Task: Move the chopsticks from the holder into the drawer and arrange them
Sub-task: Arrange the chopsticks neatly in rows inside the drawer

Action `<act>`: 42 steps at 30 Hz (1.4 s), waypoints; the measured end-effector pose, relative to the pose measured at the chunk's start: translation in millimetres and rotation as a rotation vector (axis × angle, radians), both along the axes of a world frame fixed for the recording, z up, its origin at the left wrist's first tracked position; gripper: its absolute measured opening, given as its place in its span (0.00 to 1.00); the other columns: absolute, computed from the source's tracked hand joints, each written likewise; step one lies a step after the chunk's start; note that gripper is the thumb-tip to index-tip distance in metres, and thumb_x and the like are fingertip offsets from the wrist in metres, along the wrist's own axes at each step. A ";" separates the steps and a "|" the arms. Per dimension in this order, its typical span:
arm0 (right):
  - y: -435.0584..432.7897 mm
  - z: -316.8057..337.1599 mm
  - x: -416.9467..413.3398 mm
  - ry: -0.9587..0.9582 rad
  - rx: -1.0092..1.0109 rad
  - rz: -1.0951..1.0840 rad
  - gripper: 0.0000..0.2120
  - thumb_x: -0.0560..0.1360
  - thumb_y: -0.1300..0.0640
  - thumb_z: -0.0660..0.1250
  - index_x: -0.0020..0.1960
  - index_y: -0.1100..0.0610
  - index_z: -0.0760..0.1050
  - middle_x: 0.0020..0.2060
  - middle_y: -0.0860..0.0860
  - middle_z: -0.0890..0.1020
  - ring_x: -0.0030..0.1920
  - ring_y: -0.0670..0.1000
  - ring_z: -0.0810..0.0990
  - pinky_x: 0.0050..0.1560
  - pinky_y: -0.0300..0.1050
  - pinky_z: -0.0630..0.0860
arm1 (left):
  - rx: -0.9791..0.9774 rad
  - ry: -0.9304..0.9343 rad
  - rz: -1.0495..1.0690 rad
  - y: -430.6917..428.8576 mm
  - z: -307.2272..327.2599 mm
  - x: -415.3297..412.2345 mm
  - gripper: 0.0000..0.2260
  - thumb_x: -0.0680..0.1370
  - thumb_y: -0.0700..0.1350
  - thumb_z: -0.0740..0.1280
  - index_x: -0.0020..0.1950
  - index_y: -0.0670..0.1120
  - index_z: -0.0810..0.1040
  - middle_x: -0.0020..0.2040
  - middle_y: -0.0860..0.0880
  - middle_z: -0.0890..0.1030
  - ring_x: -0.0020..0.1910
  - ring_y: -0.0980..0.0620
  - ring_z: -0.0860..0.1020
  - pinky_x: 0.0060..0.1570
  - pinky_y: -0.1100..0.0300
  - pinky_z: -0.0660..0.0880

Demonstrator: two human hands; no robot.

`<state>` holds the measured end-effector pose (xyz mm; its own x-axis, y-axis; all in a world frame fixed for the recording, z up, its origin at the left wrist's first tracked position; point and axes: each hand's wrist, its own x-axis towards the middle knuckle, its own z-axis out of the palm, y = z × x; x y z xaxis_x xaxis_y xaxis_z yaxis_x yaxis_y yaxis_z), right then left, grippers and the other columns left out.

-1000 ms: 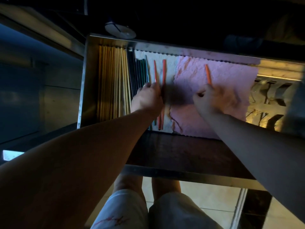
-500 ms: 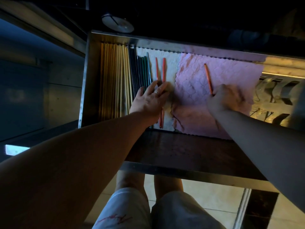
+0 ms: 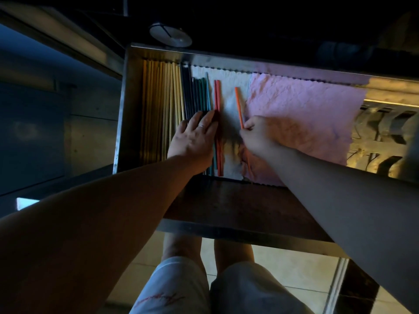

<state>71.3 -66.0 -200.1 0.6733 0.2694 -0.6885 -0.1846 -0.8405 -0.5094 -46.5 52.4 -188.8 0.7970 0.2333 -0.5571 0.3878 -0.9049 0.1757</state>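
Two arms out: left hand (image 3: 192, 139) flat on chopsticks (image 3: 199, 96), right hand (image 3: 258, 134) around orange chopstick (image 3: 238, 103).

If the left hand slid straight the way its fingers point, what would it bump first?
Probably the red chopstick pair: the left hand lies flat on the dark chopsticks, fingers angled slightly right toward it. Past that comes the drawer's back wall.

A red cursive mark runs across the pale shorts (image 3: 176, 279), well below the fingers (image 3: 205, 120) of the left hand (image 3: 192, 138); its letters cannot be read.
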 end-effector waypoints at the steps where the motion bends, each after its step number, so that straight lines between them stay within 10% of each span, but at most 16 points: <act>1: 1.6 -5.2 -2.5 -0.005 0.014 0.014 0.15 0.71 0.70 0.66 0.30 0.57 0.69 0.33 0.56 0.75 0.40 0.53 0.75 0.41 0.47 0.71 | -0.007 0.003 -0.015 1.1 -2.4 0.3 0.30 0.77 0.46 0.57 0.79 0.54 0.51 0.80 0.56 0.44 0.78 0.48 0.45 0.73 0.45 0.49; 13: 23.6 -21.3 -12.4 -0.030 -0.015 0.100 0.04 0.72 0.63 0.66 0.41 0.57 0.79 0.44 0.59 0.84 0.47 0.59 0.82 0.51 0.54 0.79 | 0.009 0.038 -0.098 13.4 -6.5 -9.8 0.31 0.80 0.48 0.57 0.79 0.54 0.46 0.80 0.56 0.41 0.78 0.47 0.42 0.74 0.43 0.44; 20: 26.4 -20.5 -14.6 -0.043 -0.037 0.116 0.14 0.73 0.63 0.60 0.54 0.58 0.82 0.53 0.57 0.84 0.55 0.56 0.81 0.60 0.50 0.77 | -0.023 0.042 -0.136 9.8 -12.5 -3.0 0.34 0.79 0.44 0.55 0.78 0.56 0.38 0.77 0.57 0.33 0.77 0.51 0.37 0.72 0.45 0.38; 38: 20.4 -8.0 -20.8 0.243 0.108 -0.105 0.17 0.74 0.70 0.61 0.62 0.66 0.75 0.43 0.55 0.82 0.40 0.51 0.79 0.43 0.41 0.75 | -0.073 0.157 -0.010 1.5 7.9 -1.0 0.33 0.79 0.44 0.55 0.79 0.54 0.40 0.78 0.56 0.35 0.78 0.50 0.38 0.75 0.42 0.42; 42: 3.5 20.5 -23.3 0.243 0.101 -0.172 0.19 0.75 0.69 0.61 0.66 0.65 0.71 0.59 0.59 0.78 0.55 0.53 0.77 0.51 0.39 0.69 | -0.172 0.222 0.220 -5.9 43.4 1.4 0.31 0.80 0.47 0.58 0.79 0.54 0.47 0.80 0.52 0.43 0.79 0.46 0.44 0.75 0.43 0.49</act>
<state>48.0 -62.5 -179.6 0.5338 0.2411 -0.8105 -0.4466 -0.7336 -0.5123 -45.2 46.5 -145.3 0.5933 0.2742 -0.7568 0.6160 -0.7599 0.2076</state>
